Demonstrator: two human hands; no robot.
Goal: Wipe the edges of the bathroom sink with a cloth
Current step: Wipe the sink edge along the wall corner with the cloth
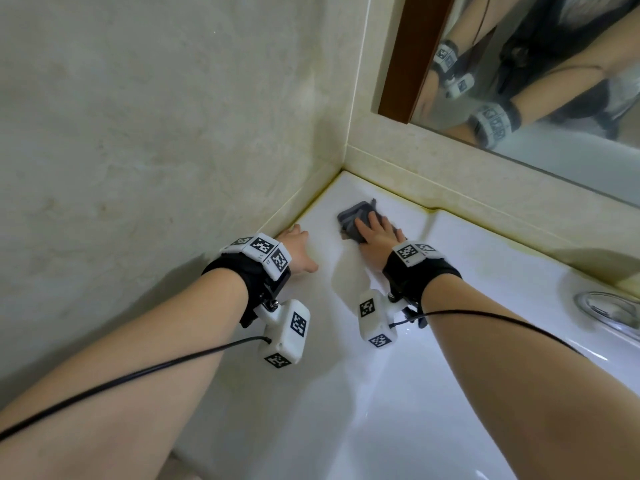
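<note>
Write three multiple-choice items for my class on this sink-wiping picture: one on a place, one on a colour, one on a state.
1. Where is the folded grey cloth? A on the white ceramic sink's back left corner; B in the basin; C on the floor.
2. What colour is the wooden mirror frame? A white; B brown; C blue.
3. How does the right hand meet the cloth? A lifts it clear; B fingers flat on top; C not touching.
Answers: 1 A, it lies on the flat rim, far left. 2 B, the frame's edge is dark brown. 3 B, straight fingers lie on it.
</note>
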